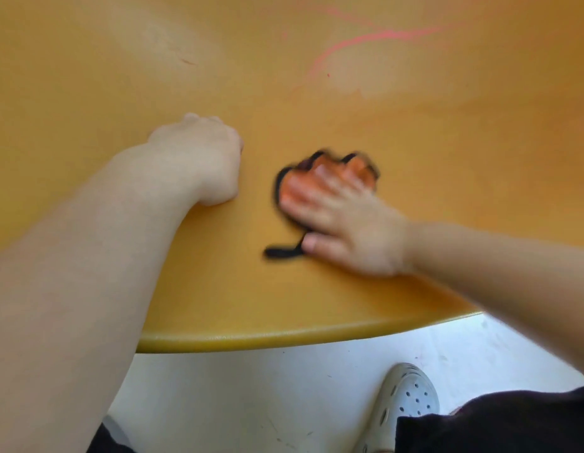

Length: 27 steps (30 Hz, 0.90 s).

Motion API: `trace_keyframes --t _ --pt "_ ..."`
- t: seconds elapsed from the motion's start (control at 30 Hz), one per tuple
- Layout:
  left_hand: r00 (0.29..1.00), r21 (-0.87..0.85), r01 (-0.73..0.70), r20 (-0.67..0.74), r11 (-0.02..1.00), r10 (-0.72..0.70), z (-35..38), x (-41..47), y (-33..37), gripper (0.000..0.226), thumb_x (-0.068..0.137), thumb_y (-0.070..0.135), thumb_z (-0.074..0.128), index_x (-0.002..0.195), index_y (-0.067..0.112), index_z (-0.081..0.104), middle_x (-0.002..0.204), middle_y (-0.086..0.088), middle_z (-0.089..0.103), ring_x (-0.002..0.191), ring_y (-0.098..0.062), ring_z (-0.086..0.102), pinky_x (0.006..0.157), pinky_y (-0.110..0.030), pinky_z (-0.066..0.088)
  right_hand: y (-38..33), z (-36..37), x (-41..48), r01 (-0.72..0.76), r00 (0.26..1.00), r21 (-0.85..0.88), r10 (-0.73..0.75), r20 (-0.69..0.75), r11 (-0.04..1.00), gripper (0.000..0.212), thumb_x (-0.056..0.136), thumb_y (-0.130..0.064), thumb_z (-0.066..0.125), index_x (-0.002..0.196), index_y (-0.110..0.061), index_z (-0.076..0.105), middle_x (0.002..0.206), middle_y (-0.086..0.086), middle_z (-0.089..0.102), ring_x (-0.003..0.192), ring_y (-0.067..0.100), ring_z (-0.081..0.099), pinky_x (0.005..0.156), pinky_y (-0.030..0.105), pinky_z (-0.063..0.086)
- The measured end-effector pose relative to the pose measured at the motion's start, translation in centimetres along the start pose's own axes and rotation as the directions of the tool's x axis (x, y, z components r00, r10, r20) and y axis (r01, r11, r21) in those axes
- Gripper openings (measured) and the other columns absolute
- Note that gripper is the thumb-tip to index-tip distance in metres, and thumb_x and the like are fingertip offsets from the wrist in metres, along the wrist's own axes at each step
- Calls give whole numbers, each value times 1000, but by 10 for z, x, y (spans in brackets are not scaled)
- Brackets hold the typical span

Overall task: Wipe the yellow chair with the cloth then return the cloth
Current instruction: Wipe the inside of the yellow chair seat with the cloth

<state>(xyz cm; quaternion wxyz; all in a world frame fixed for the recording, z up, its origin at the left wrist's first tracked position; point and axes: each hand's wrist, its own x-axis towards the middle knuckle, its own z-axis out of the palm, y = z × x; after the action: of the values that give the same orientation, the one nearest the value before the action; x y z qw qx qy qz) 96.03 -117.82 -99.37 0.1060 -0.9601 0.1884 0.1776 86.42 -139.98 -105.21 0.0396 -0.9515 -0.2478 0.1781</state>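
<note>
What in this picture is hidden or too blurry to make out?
Head view:
cloth: blurred by motion, mostly covered by the right hand.
left hand: what lies under the fist is hidden.
yellow chair: cut off by frame edges; only the seat shows.
shoe: partly hidden by dark clothing.

Yellow chair seat (415, 132) bare beyond and right of the cloth (359, 168). Left hand (199, 158) sits fisted on the seat just left of cloth, narrow gap between. Front rim (284, 338) close behind.
</note>
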Motion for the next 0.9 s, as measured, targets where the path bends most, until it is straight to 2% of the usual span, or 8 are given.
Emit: trace_keyframes --t 0.1,0.23,0.4,0.53,0.6,0.67,0.77,0.9 --pt "1000 -16 6 6 1000 -6 0 1 -2 46 85 35 65 129 23 58 133 -10 52 124 -37 46 99 -47 47 -57 6 -53 378 922 131 -386 44 917 63 102 -60 24 161 -39 18 170 -12 4 157 27 -10 125 52 -5" --pt "1000 -36 9 -1 999 -9 -1 1 0 45 88 36 63 130 23 58 135 -10 53 125 -37 46 100 -45 46 -15 -2 -83 435 883 225 -462 84 872 58 105 -55 29 160 -38 23 170 -13 3 157 14 -4 127 45 5" --pt "1000 -36 6 -13 999 -6 0 -1 0 43 91 35 58 132 22 56 137 -11 51 126 -37 44 100 -47 45 73 -6 -25 -222 972 -49 225 63 974 99 74 -72 3 159 -25 -16 169 6 -18 156 23 -15 126 43 -8" --pt "1000 -35 14 -1 999 -14 0 0 0 43 92 40 57 132 24 55 138 -10 50 127 -37 44 102 -49 44 77 -29 61 -526 826 351 563 -4 775 93 87 -66 21 162 -19 -7 169 -2 -12 156 23 -16 119 43 -17" --pt "1000 -54 19 -5 998 -19 -2 0 0 39 93 35 56 131 24 57 138 -11 51 126 -37 46 101 -47 45 47 -26 81 -468 874 194 484 -42 862 73 102 -50 28 162 -25 -5 170 1 -15 156 28 -15 119 56 -13" --pt "999 -88 28 -20 996 -30 -4 2 -5 33 93 28 56 126 23 61 135 -13 54 123 -37 51 99 -45 47 0 -14 77 -213 975 16 214 -59 977 74 99 -44 25 162 -21 -5 171 5 -8 156 31 -10 121 62 -6" --pt "998 -121 61 -27 991 -65 -8 5 -18 26 91 21 58 116 21 67 127 -14 62 116 -38 57 97 -43 50 -29 2 35 186 982 -76 -188 -22 980 76 92 -55 11 162 -27 0 171 -1 -2 157 28 -4 124 55 -5" --pt "998 -145 60 -23 988 -64 -9 10 -21 24 89 20 57 109 24 68 119 -10 66 110 -36 60 94 -44 52 49 -10 -5 250 966 -10 -248 66 968 75 91 -63 35 160 -38 20 170 -14 7 157 13 4 127 44 -3"
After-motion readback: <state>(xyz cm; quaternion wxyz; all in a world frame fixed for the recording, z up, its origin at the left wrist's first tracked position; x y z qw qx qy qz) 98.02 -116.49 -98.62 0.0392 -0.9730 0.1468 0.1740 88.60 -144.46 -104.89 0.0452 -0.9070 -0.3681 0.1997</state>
